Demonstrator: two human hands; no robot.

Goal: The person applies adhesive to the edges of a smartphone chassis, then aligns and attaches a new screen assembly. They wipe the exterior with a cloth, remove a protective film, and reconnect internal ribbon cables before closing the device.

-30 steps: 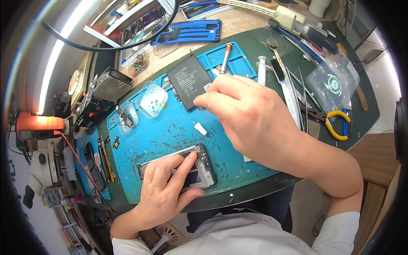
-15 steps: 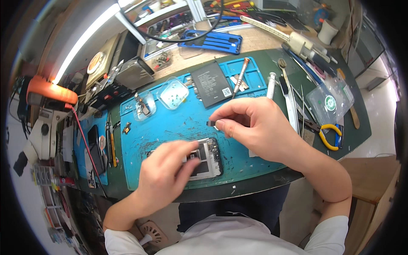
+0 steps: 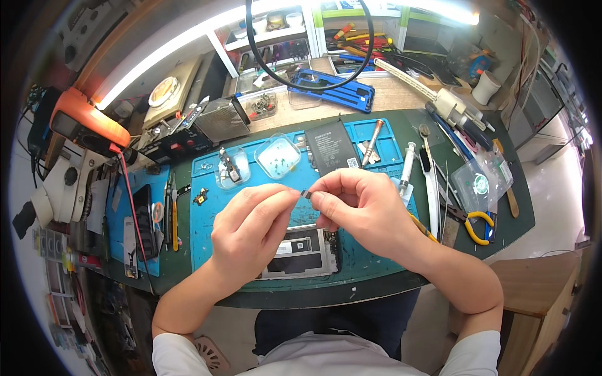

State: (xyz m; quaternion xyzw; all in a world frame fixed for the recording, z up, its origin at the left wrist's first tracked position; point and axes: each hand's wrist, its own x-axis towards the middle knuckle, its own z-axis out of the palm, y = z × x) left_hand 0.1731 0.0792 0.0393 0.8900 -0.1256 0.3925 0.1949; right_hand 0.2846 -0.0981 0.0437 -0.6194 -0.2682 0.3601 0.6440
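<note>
Both my hands meet above the blue repair mat [image 3: 207, 241]. My right hand [image 3: 364, 203] pinches a small dark strip with a pale face [image 3: 306, 194] between thumb and forefinger. At the strip's left end, the fingertips of my left hand [image 3: 251, 225] are pressed together on it; my fingers partly cover the piece. Below them an opened phone [image 3: 307, 254] lies on the mat, its inner frame exposed and its left end hidden by my left hand. A flat black phone battery [image 3: 331, 147] rests beyond my right hand.
Behind my hands stand small clear trays [image 3: 278, 155] with tiny parts. To the right lie a screwdriver [image 3: 372, 144], a syringe [image 3: 407, 164] and yellow-handled pliers [image 3: 480, 227]. An orange multimeter [image 3: 88, 122] is at the left; a black cable loop [image 3: 370, 37] hangs ahead.
My left hand has risen from over the phone to the small strip, and its fingers have closed at the strip's end. My right hand still holds it. The view has tilted up.
</note>
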